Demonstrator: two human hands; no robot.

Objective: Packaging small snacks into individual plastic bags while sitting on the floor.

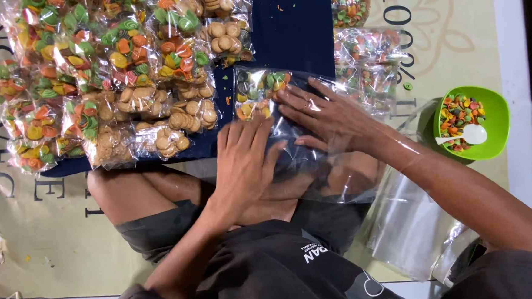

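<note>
— Dozens of filled packets (104, 79) piled at the far left, coloured chips and round biscuits, all on the dark cloth (296, 26).

— And in the middle, the person's left hand (242, 163) lies flat, fingers spread apart, pressing down on a clear bag (289, 127). It grips nothing, just holds the plastic against the lap.

— The right hand (331, 122) is the same: open, fingers splayed, palm down on the bag's upper part.

— So I'd judge this as the flattening step, pushing air out. The next move, I'd guess, calls for keeping the mouth straight while it's closed.

— The bag runs lengthwise away from the person. The snacks (257, 89) sit at the far end, so the empty end points back toward the knees.

— Further right, loose empty bags (403, 221), then a green bowl (498, 119) of coloured chips with a white spoon (468, 136).
</note>
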